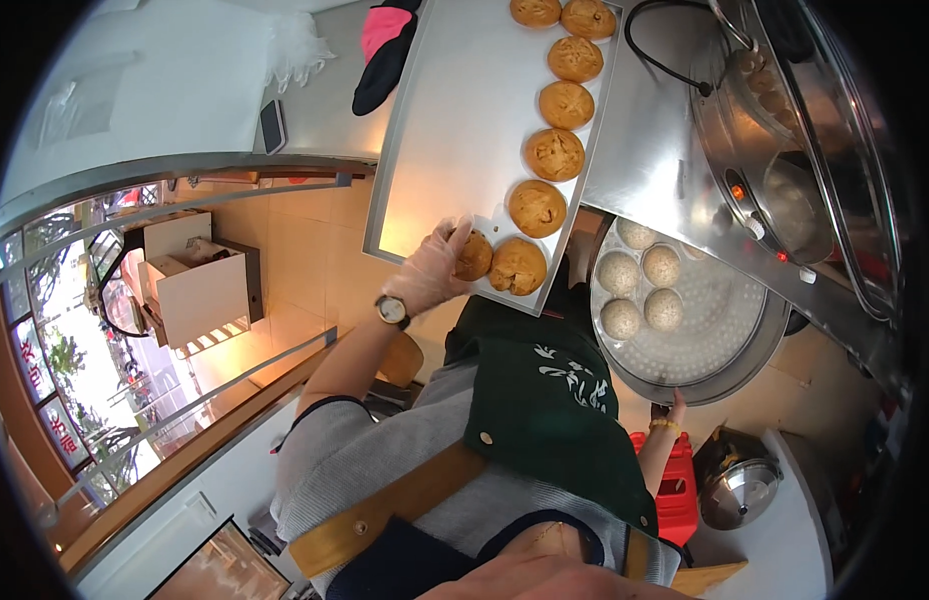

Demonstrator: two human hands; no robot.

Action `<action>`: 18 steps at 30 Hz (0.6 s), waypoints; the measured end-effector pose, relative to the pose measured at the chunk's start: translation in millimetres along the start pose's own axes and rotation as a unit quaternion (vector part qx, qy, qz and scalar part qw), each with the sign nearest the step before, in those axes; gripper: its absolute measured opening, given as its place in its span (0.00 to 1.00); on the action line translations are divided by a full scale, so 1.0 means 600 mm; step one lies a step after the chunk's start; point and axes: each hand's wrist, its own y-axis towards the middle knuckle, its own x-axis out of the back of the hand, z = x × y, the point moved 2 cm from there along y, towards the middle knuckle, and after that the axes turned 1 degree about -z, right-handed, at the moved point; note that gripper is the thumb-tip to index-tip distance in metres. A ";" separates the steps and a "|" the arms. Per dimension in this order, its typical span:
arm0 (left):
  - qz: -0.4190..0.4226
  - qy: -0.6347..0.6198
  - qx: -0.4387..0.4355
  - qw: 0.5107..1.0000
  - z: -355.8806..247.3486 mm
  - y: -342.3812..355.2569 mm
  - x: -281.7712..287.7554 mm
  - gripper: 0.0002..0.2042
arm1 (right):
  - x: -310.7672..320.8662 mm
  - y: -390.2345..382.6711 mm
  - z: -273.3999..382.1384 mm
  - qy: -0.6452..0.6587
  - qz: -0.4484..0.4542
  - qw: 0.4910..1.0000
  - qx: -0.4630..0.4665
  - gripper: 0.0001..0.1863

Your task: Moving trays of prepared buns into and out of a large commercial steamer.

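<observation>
My left hand (437, 268), in a thin clear plastic glove, curls round a brown bun (475, 256) at the near end of a rectangular metal tray (455, 100). Several more brown buns (538, 208) line the right side of that tray. My right hand (675, 408) grips the near rim of a round metal steamer tray (725, 340) with a perforated bottom; its thumb shows and the other fingers are mostly hidden below. Inside the steamer tray, several pale speckled buns (663, 310) sit toward the left side.
A steel counter with a round steamer machine (750, 150) and a black cable (635, 40) stands at right. A phone (273, 127), plastic gloves (297, 50) and a black-and-pink cloth item (385, 45) lie at far left. A red plastic stool (677, 490) and a lidded pot (740, 490) are at lower right.
</observation>
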 end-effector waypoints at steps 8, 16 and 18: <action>-0.059 -0.032 0.019 0.998 0.036 0.002 -0.017 0.36 | 0.000 -0.008 -0.002 -0.013 0.012 1.000 0.002 0.28; -0.241 -0.182 -0.005 0.953 0.098 0.264 0.082 0.38 | -0.008 -0.017 -0.004 -0.009 -0.001 1.000 0.018 0.29; -0.277 -0.151 0.000 0.949 0.046 0.339 0.122 0.40 | -0.008 -0.021 -0.003 -0.012 -0.014 1.000 0.016 0.30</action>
